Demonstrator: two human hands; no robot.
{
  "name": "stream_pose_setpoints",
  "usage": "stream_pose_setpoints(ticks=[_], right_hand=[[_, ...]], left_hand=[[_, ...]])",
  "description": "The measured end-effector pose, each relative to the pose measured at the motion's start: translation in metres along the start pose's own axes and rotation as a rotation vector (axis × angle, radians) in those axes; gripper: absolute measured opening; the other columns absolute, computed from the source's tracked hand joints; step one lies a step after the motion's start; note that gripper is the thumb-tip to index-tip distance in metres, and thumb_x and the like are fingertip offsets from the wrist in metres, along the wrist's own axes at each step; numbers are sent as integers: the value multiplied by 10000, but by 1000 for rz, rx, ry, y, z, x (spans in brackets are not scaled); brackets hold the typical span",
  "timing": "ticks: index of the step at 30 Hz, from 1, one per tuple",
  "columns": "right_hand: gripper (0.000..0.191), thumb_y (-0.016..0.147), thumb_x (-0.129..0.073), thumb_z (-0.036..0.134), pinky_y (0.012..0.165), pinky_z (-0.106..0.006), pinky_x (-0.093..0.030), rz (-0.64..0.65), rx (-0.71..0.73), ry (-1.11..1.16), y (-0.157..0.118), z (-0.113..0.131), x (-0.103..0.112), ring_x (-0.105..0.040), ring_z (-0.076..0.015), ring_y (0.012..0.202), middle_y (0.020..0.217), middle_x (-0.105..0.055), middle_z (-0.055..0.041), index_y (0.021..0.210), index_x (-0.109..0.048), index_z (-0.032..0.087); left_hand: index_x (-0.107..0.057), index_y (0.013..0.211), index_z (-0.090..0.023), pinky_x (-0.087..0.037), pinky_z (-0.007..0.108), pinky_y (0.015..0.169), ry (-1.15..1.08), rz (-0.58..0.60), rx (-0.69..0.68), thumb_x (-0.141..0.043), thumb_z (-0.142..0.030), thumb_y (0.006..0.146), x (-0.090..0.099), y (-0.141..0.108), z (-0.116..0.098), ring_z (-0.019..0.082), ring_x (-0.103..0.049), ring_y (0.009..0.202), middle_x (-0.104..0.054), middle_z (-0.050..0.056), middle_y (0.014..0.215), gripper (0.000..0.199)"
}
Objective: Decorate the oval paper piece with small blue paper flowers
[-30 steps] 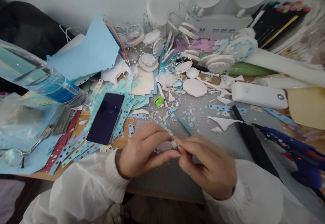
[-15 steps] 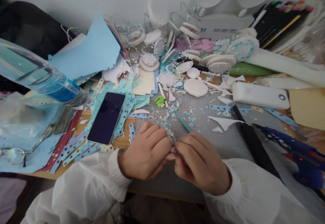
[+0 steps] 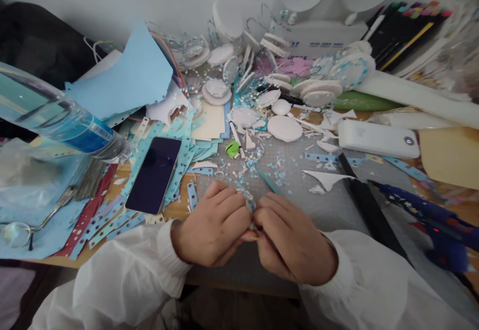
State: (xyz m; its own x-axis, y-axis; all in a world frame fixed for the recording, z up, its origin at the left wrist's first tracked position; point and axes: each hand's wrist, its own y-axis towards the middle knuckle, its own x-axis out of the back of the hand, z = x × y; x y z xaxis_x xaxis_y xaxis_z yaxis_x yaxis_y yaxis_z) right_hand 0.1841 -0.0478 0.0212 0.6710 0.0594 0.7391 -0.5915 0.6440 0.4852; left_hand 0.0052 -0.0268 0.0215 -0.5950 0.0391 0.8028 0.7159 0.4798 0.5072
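Observation:
Low over the grey mat, my left hand and my right hand meet, both closed with their fingertips pinched together. Between them a small whitish-blue piece peeks out; the fingers hide most of it, so its kind cannot be made out. Just beyond the hands lie tiny blue and white paper flower bits and a pointed teal stick. A small bright green object rests farther off, beside thin white pieces.
A phone lies on punched paper strips at left, below a leaning water bottle. White discs crowd the back. At right are a white power bank, a black bar and a blue glue gun with a red light.
The whole view has shifted slightly. My hands stay pinched together in nearly the same place, with the right fingers turned a little. Nothing on the desk has visibly moved.

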Motion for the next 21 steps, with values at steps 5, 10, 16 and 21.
stream_pose_setpoints(ticks=[5,10,16,21], right_hand=[[155,776,-355,100,519,-321,-300,-33,23,12,-2,5,-5,-405,-181,589,604,-451,-27,682,-389,219],[148,769,-332,118,516,-320,-311,-68,-2,-45,-2,12,-10,-432,-178,565,582,-480,-17,687,-369,236],[147,802,-315,149,498,-308,-334,-46,-54,-14,-3,14,-13,-463,-164,537,574,-498,-16,692,-354,239],[120,780,-309,153,480,-289,-327,-50,-89,61,-5,13,-13,-448,-142,513,567,-472,7,700,-305,243]], left_hand=[[-468,654,-163,-319,355,633,-13,-52,-59,-230,-290,1010,0,-1,-3,174,-411,603,-490,37,621,446],[-448,632,-168,-311,359,648,-38,-84,-56,-233,-260,1000,-1,-2,-7,164,-406,585,-482,29,609,436],[-440,623,-168,-313,369,664,-57,-95,-34,-226,-251,990,-3,-1,-8,165,-405,593,-475,27,604,433],[-432,642,-172,-313,377,667,-85,-67,-37,-212,-255,992,-3,-2,-9,172,-415,605,-483,29,620,422]])
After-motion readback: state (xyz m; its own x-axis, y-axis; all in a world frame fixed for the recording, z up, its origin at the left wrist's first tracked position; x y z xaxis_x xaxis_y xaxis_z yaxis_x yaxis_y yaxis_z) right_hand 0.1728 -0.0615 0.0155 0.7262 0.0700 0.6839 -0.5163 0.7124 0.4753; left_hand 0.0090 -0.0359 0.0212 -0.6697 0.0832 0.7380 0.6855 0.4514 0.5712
